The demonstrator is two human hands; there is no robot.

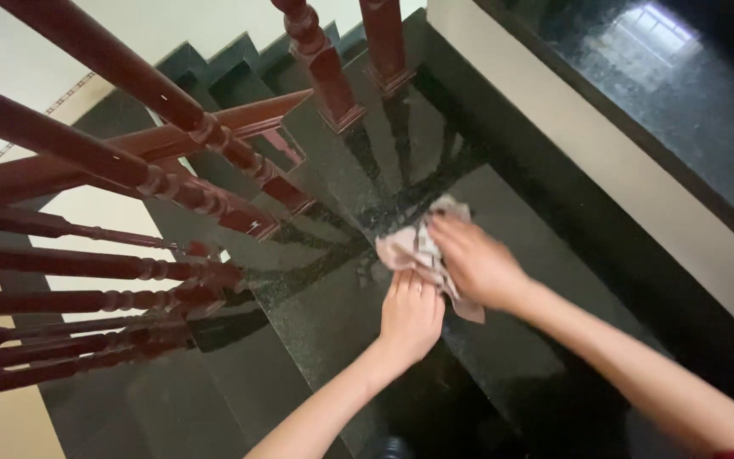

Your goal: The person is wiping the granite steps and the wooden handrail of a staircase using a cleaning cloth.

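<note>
Cloth (422, 248), a crumpled beige rag, lies on the dark polished stone step (503, 357), near the edge where the step meets the red wooden balusters (214, 204). We have both hands on it. Our right hand (473, 263) presses down over the top of the rag, fingers spread and curled into its folds, so we judge it is gripping the rag. Our left hand (409, 314) lies flat at the rag's near edge, fingers straight and touching the fabric, pressing rather than grasping.

Past the rag, toward the balusters, the stone shows dull streaks and smears fanning out, which we read as wet wiping marks. That part looks as if it has been gone over. The stretch of step nearest us and the steps (231, 68) further up by the white wall (596, 161) show no such marks, so we judge them not yet wiped.
</note>
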